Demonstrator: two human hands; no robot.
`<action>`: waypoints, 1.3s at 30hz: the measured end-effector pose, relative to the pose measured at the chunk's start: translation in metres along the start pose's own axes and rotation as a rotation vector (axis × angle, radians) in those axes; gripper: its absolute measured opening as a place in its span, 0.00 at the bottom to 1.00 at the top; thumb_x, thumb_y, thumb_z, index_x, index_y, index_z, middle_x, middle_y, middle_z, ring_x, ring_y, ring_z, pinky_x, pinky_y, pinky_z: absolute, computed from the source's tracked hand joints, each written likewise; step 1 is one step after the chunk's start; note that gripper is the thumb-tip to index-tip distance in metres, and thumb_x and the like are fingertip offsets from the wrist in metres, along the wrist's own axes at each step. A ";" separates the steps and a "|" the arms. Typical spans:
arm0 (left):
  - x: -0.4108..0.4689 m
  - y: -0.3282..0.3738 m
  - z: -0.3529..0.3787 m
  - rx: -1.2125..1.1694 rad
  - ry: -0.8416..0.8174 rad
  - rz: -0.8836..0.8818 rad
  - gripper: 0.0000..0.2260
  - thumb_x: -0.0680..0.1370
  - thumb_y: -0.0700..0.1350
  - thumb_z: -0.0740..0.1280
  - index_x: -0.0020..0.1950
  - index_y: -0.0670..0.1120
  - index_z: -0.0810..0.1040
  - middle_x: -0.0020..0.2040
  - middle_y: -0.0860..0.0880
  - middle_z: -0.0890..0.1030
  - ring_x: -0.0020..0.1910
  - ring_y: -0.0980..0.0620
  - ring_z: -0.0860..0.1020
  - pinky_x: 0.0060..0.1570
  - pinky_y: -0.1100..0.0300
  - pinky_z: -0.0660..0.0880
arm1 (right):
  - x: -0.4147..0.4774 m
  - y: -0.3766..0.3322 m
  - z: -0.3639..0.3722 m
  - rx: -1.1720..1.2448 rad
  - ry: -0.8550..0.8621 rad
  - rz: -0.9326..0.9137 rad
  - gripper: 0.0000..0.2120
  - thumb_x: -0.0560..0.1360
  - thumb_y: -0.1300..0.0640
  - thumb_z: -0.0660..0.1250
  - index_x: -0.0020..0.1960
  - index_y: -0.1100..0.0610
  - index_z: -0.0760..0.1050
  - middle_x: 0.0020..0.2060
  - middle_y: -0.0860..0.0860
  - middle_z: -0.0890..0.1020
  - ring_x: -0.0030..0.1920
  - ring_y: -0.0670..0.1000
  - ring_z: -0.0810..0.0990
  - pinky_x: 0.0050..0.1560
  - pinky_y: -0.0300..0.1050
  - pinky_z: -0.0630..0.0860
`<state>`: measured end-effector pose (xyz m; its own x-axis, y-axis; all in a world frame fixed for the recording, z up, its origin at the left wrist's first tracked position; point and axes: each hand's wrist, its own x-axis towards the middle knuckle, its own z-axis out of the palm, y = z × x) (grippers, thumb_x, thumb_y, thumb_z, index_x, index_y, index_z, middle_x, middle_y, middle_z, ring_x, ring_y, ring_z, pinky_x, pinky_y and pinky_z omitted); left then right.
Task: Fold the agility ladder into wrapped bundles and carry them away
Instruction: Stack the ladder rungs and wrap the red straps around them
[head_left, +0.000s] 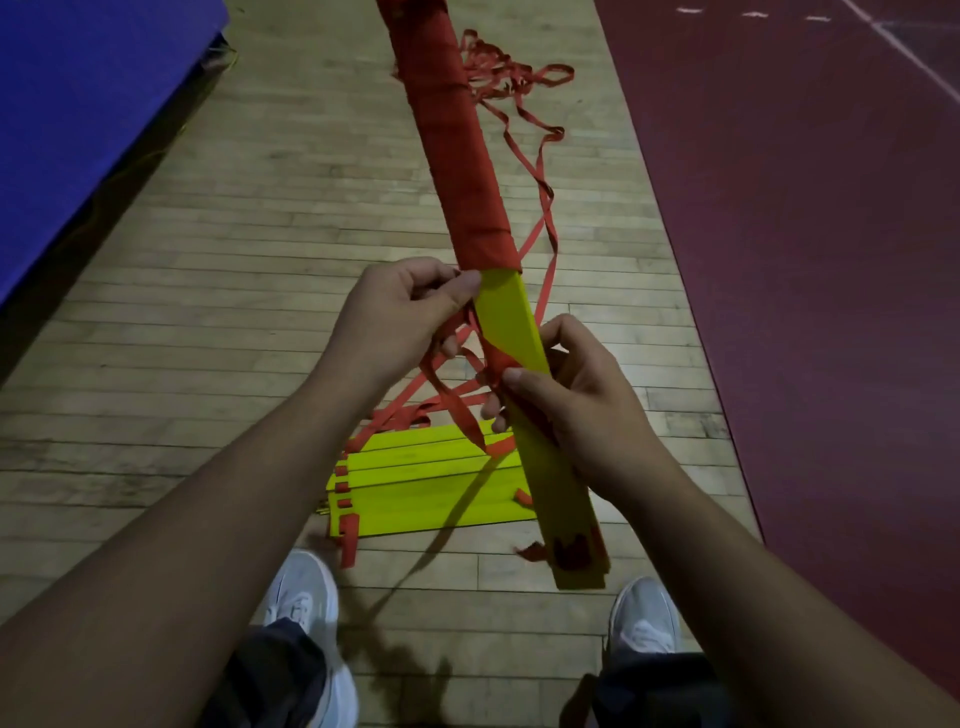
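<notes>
Right hand (571, 410) grips the bundle (467, 156) midway, its long axis pointing away from the person; left hand (395, 312), nearer its wrapped end, pinches strap (457, 410).

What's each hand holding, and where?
Right hand grips the rung bundle on its bare yellow part, below the red wrap. Left hand pinches the red strap beside the wrap's edge.

Both forearms bare, entering from lower left and lower right, converging at frame centre. Left hand (400, 312): fingers curled, thumb and forefinger pinching strap (457, 410). Right hand (576, 405): lower and to the right, fingers wrapped round bundle (511, 322), thumb pressed on its face. Hands close, not touching.
</notes>
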<state>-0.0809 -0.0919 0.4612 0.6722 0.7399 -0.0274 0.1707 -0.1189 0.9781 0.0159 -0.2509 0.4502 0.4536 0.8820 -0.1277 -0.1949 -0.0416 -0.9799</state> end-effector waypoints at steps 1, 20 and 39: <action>0.000 0.000 -0.002 0.047 -0.011 0.001 0.07 0.81 0.44 0.70 0.46 0.41 0.83 0.35 0.41 0.83 0.24 0.54 0.74 0.27 0.63 0.70 | 0.001 0.001 -0.001 -0.057 0.029 -0.032 0.06 0.81 0.70 0.62 0.52 0.62 0.67 0.42 0.67 0.81 0.37 0.58 0.81 0.39 0.52 0.80; -0.013 -0.001 0.019 -0.149 0.078 0.007 0.03 0.79 0.37 0.70 0.47 0.43 0.82 0.25 0.58 0.74 0.25 0.63 0.69 0.28 0.71 0.66 | 0.001 0.015 0.015 -0.408 0.271 -0.075 0.17 0.79 0.54 0.70 0.63 0.50 0.67 0.51 0.45 0.76 0.50 0.45 0.79 0.48 0.38 0.76; -0.004 0.000 0.001 0.191 0.051 0.002 0.15 0.74 0.55 0.75 0.54 0.47 0.85 0.42 0.53 0.86 0.35 0.64 0.80 0.37 0.67 0.73 | 0.002 0.019 0.007 -0.439 0.134 -0.039 0.03 0.83 0.59 0.62 0.55 0.56 0.68 0.39 0.57 0.79 0.34 0.48 0.79 0.35 0.45 0.77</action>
<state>-0.0826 -0.0956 0.4612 0.6358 0.7718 -0.0101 0.3064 -0.2404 0.9211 0.0071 -0.2468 0.4329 0.5671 0.8198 -0.0794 0.1983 -0.2295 -0.9529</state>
